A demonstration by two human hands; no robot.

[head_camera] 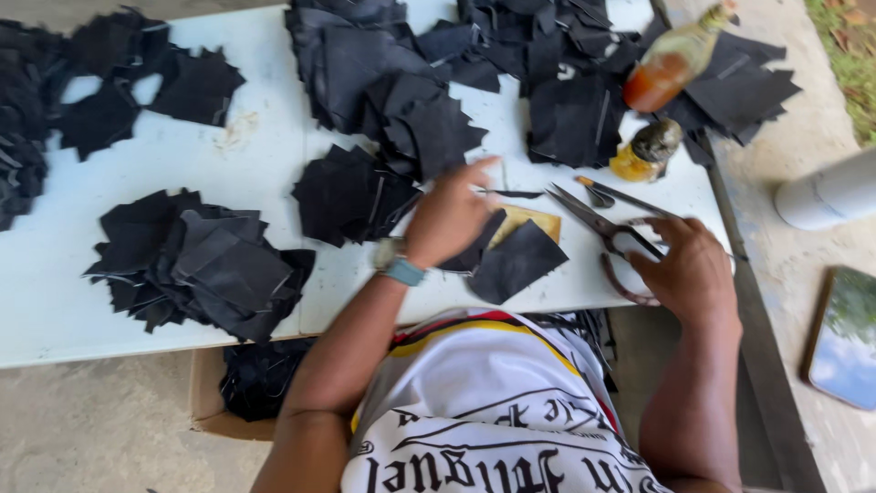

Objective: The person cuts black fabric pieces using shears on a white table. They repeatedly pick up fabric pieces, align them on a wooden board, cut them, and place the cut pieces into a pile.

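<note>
Black leather-like pieces (516,263) are seen lying at the near edge of the white table (274,155), just in front of the person, on top of a tan template (534,219) that is only partly visible. Many cut black pieces are already heaped: a stack (205,265) at near left, another pile (351,196) at centre, larger piles (383,64) at the far side, and scattered scraps (109,82) at far left. More black material is held in a cardboard box (228,393) under the table's near edge. By this evidence much cutting is judged done; how much is left cannot be told.

The left hand (452,219) is extended over the table, fingers loosely curled and pointing away, resting on or just above the piece at the template; a firm pinch cannot be confirmed because of blur. A wristband (404,271) is worn on that arm. The right hand (689,269) is closed through the handles of large scissors (607,228), blades parted and aimed far-left.

An orange-filled bottle (675,59) and a small jar (646,151) are noted at far right
</note>
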